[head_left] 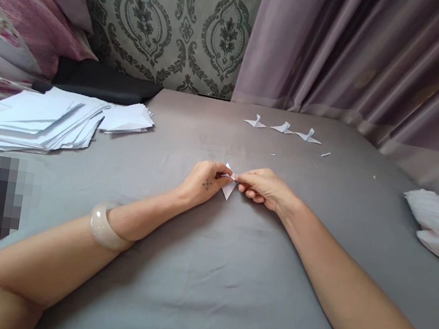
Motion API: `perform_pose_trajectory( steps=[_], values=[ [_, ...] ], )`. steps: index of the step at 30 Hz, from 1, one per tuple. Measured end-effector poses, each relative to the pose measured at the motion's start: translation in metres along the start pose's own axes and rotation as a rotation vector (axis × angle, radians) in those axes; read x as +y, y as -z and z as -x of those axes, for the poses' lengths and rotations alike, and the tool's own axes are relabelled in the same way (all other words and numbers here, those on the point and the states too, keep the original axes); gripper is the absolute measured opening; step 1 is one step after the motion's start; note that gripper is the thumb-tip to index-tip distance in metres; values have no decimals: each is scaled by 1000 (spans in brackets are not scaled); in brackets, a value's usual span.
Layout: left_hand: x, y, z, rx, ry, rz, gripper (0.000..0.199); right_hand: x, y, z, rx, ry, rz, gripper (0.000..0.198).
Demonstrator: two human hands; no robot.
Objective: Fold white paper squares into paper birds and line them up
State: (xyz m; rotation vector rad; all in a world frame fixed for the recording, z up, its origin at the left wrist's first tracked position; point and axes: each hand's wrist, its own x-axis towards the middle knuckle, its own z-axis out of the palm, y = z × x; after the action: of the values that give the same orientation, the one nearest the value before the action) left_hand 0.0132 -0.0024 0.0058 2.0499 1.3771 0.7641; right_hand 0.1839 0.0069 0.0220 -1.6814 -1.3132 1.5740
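Note:
Both hands meet near the middle of the grey cloth-covered surface (204, 271), around a small folded white paper (228, 190). My left hand (206, 180) pinches it from the left between thumb and fingers. From the right, my right hand (263, 187) grips it with thumb and forefinger, its other fingers curled under. One pointed flap sticks out toward me and a smaller tip shows at the far side; the fingers hide the paper's centre. Farther back, three folded paper birds (283, 127) stand in a row.
A large stack of white paper (38, 120) lies at the left, with a smaller stack (127, 119) beside it. Behind them is a black item (108, 82). Paper scraps (325, 154) lie near the birds. White crumpled cloth (436, 222) sits at the right edge.

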Motion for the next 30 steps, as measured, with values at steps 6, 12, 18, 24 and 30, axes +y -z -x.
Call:
perform_pose_trajectory(
  steps=[6,12,18,24,30],
  values=[
    [-2,0,0,-14,-7,0,25,1,2,-4,-9,-25,-5,14],
    [-2,-1,0,4,34,39,23,1,4,-6,-25,-35,-25,15],
    [0,-2,0,19,70,45,23,0,6,-8,-43,-53,-63,16],
    [0,-5,-1,49,55,50,24,1,6,-8,-37,-54,-74,17],
    [-5,-2,-5,154,82,113,23,8,7,-6,18,28,-141,14]
  ],
)
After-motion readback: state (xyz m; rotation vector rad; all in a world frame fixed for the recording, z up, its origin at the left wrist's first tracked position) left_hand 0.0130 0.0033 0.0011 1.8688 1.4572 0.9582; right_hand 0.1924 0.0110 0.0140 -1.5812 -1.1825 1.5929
